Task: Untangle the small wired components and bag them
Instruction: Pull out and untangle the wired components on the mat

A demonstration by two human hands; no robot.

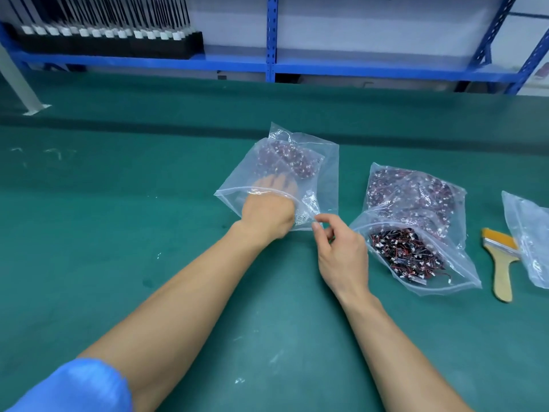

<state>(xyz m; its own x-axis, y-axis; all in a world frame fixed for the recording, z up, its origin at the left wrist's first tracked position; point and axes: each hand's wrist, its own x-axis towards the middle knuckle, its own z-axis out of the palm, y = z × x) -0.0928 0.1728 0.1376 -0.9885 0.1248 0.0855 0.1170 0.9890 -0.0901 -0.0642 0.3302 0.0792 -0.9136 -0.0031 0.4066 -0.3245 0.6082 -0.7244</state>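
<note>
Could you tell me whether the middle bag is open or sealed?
Open: the left hand is inside the middle bag through its mouth; the right hand pinches its rim.

Mat (pixel 118 233) teal green. Bag (pixel 326 173) clear; wired components (pixel 404 254) red/black, white connectors. Brush (pixel 502 269): orange bristles, tan wood handle. Shelf frame (pixel 271 40) blue (sleeve (pixel 80 388) blue too, lighter shade).

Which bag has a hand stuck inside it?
The leftmost bag: the left hand reaches through its mouth. The middle bag and the bag at the right edge have no hand inside.
</note>
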